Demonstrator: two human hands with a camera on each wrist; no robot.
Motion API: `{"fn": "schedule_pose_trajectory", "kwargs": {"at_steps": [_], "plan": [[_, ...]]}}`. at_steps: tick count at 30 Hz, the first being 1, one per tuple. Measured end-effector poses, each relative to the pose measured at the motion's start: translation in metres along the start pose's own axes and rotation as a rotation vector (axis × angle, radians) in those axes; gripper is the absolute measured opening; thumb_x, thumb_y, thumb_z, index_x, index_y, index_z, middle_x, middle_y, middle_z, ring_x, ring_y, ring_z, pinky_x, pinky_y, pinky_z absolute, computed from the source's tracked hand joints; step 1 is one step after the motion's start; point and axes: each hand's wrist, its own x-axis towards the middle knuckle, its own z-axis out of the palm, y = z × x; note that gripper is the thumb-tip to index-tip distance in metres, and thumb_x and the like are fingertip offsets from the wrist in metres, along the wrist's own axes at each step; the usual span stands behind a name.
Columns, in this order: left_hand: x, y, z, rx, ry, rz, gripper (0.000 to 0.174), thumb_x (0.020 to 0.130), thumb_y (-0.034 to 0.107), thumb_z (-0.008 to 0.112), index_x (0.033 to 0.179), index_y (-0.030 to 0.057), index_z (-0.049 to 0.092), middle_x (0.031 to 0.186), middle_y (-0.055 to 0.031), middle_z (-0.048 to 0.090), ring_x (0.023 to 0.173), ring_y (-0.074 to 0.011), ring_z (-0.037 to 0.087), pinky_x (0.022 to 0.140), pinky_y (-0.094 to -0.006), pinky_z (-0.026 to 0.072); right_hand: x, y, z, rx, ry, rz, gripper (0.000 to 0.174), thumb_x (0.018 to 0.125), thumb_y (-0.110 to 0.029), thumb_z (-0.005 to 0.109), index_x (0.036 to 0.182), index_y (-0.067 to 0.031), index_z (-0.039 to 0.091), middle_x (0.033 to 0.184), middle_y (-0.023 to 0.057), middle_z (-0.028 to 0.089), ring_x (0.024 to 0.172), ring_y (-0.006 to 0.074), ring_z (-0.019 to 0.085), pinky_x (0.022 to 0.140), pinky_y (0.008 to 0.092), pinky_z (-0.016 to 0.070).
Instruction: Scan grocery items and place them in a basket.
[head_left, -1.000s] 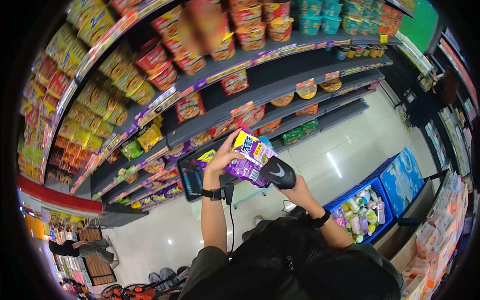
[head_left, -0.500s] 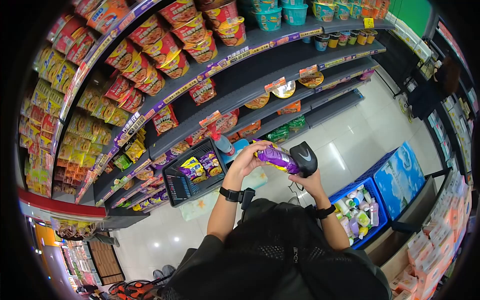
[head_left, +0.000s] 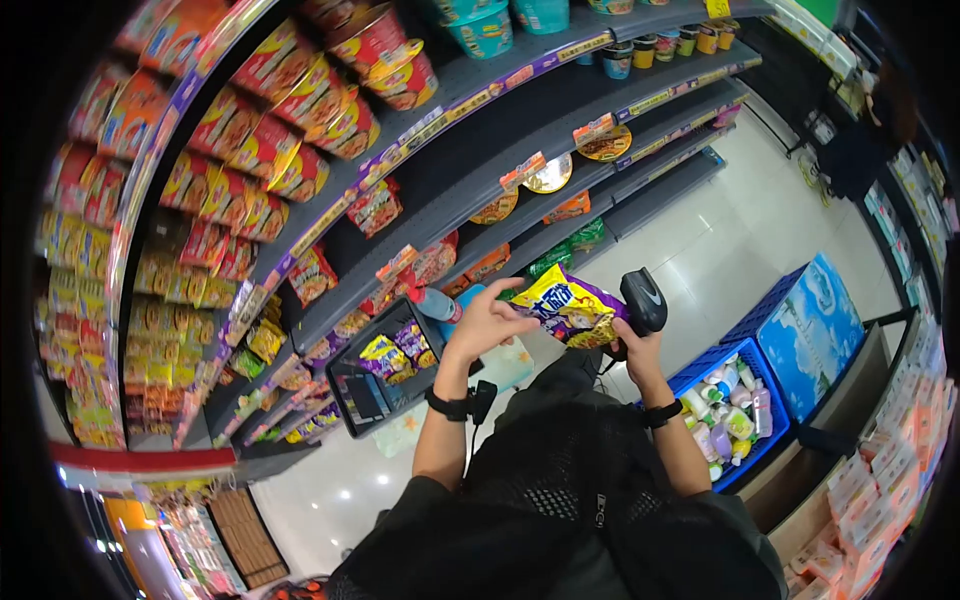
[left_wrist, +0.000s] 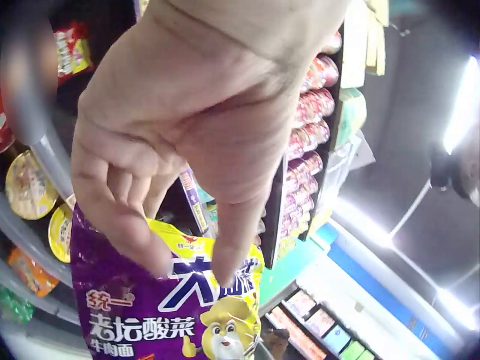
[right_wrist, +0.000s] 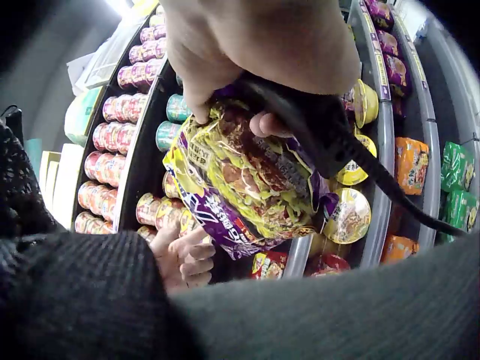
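Observation:
My right hand [head_left: 640,352] grips a black barcode scanner [head_left: 643,300] with its cable trailing down. The same hand pinches the edge of a purple and yellow instant noodle packet [head_left: 570,310]; in the right wrist view its fingertips press the printed face of the packet [right_wrist: 251,176]. My left hand [head_left: 490,322] is at the packet's other end, thumb and forefinger spread apart. In the left wrist view those fingertips overlap the packet's yellow top [left_wrist: 169,300], while in the right wrist view the left hand [right_wrist: 184,259] shows beside it, not gripping it.
A dark basket [head_left: 345,400] holding noodle packets stands by the shelves, with a red-capped bottle [head_left: 436,303] beside it. Shelves of cup noodles [head_left: 300,105] run along the left and front. At right is a blue crate [head_left: 768,432] of bottles; a person [head_left: 860,150] stands far right.
The packet has turned from its back, then edge-on, to its yellow and purple front. My left hand has let go of it and spread its fingers; the right hand now holds it with the scanner.

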Motion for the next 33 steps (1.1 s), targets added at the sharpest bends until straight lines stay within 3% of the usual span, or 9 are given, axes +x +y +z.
{"fn": "schedule_pose_trajectory", "kwargs": {"at_steps": [3, 6, 10, 11, 18, 22, 25, 29, 33], "plan": [[0.033, 0.027, 0.004, 0.565, 0.437, 0.357, 0.097, 0.057, 0.029, 0.094, 0.142, 0.0111, 0.050, 0.117, -0.0099, 0.065, 0.100, -0.0164, 0.063, 0.079, -0.0324, 0.0511, 0.040, -0.008, -0.009, 0.017, 0.015, 0.031, 0.044, 0.085, -0.005, 0.076, 0.125, -0.0022, 0.057, 0.084, 0.0024, 0.063, 0.058, 0.0102, 0.054, 0.051, 0.0260, 0.0430], [0.092, 0.054, 0.003, 0.562, 0.315, 0.727, 0.087, 0.064, 0.015, 0.091, 0.140, 0.0048, 0.049, 0.126, -0.0095, 0.061, 0.115, -0.0163, 0.059, 0.089, -0.0316, 0.0495, 0.086, -0.016, -0.007, 0.083, 0.057, 0.025, 0.044, 0.085, -0.004, 0.076, 0.125, -0.0021, 0.058, 0.085, 0.0026, 0.063, 0.058, 0.0102, 0.054, 0.051, 0.0265, 0.0430], [0.183, 0.083, -0.019, 0.473, 0.092, 0.441, 0.050, 0.073, 0.016, 0.086, 0.114, -0.0009, 0.065, 0.097, -0.0082, 0.071, 0.089, -0.0149, 0.067, 0.079, -0.0298, 0.0517, 0.156, -0.031, -0.007, 0.064, 0.034, 0.059, 0.040, 0.086, -0.008, 0.076, 0.122, -0.0024, 0.059, 0.084, 0.0022, 0.064, 0.058, 0.0095, 0.055, 0.050, 0.0260, 0.0433], [0.205, 0.095, -0.024, 0.451, 0.133, 0.547, 0.038, 0.076, 0.015, 0.084, 0.103, -0.0043, 0.066, 0.083, -0.0072, 0.071, 0.077, -0.0113, 0.066, 0.073, -0.0275, 0.0521, 0.174, -0.039, -0.004, 0.079, 0.056, 0.076, 0.036, 0.087, -0.010, 0.076, 0.118, -0.0026, 0.061, 0.080, 0.0011, 0.063, 0.058, 0.0085, 0.055, 0.050, 0.0254, 0.0435], [0.344, 0.166, -0.095, 0.411, 0.235, 0.495, 0.022, 0.086, 0.003, 0.075, 0.105, -0.0023, 0.064, 0.091, 0.0005, 0.068, 0.079, -0.0051, 0.060, 0.071, -0.0237, 0.0513, 0.270, -0.028, -0.040, -0.067, 0.178, 0.125, 0.024, 0.088, -0.016, 0.075, 0.107, -0.0028, 0.067, 0.076, 0.0004, 0.068, 0.060, 0.0052, 0.056, 0.052, 0.0229, 0.0441], [0.426, 0.185, -0.151, 0.537, 0.479, 0.491, 0.042, 0.094, 0.019, 0.070, 0.128, -0.0027, 0.056, 0.120, -0.0089, 0.064, 0.106, -0.0165, 0.059, 0.095, -0.0307, 0.0457, 0.285, -0.012, -0.092, -0.011, 0.322, 0.146, 0.025, 0.091, -0.016, 0.069, 0.112, -0.0040, 0.065, 0.089, 0.0033, 0.073, 0.062, 0.0048, 0.055, 0.055, 0.0218, 0.0445], [0.497, 0.198, -0.185, 0.488, 0.618, 0.558, 0.058, 0.093, 0.027, 0.072, 0.136, -0.0045, 0.050, 0.135, -0.0174, 0.057, 0.116, -0.0269, 0.059, 0.098, -0.0365, 0.0464, 0.293, -0.009, -0.138, -0.009, 0.489, 0.152, 0.026, 0.093, -0.016, 0.066, 0.115, -0.0033, 0.063, 0.090, 0.0038, 0.072, 0.061, 0.0055, 0.054, 0.054, 0.0223, 0.0440], [0.570, 0.206, -0.195, 0.711, 0.883, 0.435, 0.062, 0.090, 0.027, 0.074, 0.137, -0.0058, 0.049, 0.132, -0.0230, 0.059, 0.115, -0.0304, 0.061, 0.096, -0.0397, 0.0487, 0.295, -0.003, -0.188, -0.023, 0.672, 0.078, 0.025, 0.093, -0.014, 0.064, 0.115, -0.0014, 0.062, 0.089, 0.0051, 0.071, 0.059, 0.0046, 0.051, 0.052, 0.0210, 0.0420], [0.622, 0.210, -0.249, 1.087, 0.844, 0.479, 0.064, 0.096, 0.035, 0.063, 0.142, -0.0051, 0.044, 0.144, -0.0263, 0.049, 0.127, -0.0398, 0.053, 0.108, -0.0438, 0.0406, 0.285, 0.001, -0.212, -0.013, 0.793, 0.051, 0.026, 0.093, -0.014, 0.066, 0.116, -0.0016, 0.063, 0.090, 0.0068, 0.071, 0.059, 0.0047, 0.051, 0.051, 0.0208, 0.0413]]}}
